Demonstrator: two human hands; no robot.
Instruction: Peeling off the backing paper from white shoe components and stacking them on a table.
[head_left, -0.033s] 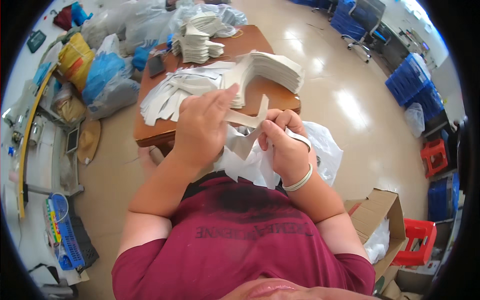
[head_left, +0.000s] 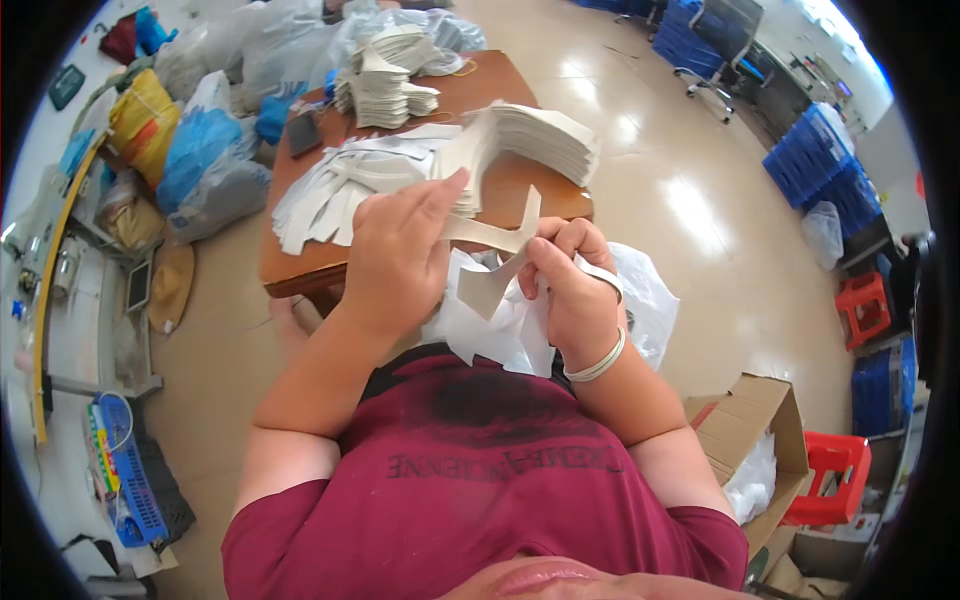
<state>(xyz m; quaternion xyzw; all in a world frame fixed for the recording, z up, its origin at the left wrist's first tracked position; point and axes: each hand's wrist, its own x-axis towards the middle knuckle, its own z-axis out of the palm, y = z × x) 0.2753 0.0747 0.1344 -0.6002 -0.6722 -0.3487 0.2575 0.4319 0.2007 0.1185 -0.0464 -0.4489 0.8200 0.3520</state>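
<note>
Left hand: left hand [head_left: 400, 250] raised above the bench edge, fingers curled, thumb stretched right, pinching one end of the cut piece.
Right hand: right hand [head_left: 572, 290] clenched around the other end of the same piece; one pale band on the wrist.
Held item: one off-white cut piece [head_left: 497, 262], flat and angular, spanning both hands, in the air between the person's chest and the near bench edge.
Under the hands: one white plastic bag [head_left: 640, 300], crumpled, in the lap.
Bench: one brown wooden bench [head_left: 500, 90] directly beyond the hands.
Stacks on bench: three groups counted. One fanned stack [head_left: 540, 135] at the near right; one loose spread of strips [head_left: 340, 185] at the near left; one taller pile [head_left: 385, 85] at the far end. Piece count per stack cannot be told.
Dark flat item: one phone-like slab [head_left: 303, 132] on the far left part of the bench.
Floor, left: filled bags [head_left: 195, 150], blue, yellow and clear, near the bench.
Floor, right: one open cardboard box [head_left: 755, 440]; two red stools [head_left: 830, 478].
</note>
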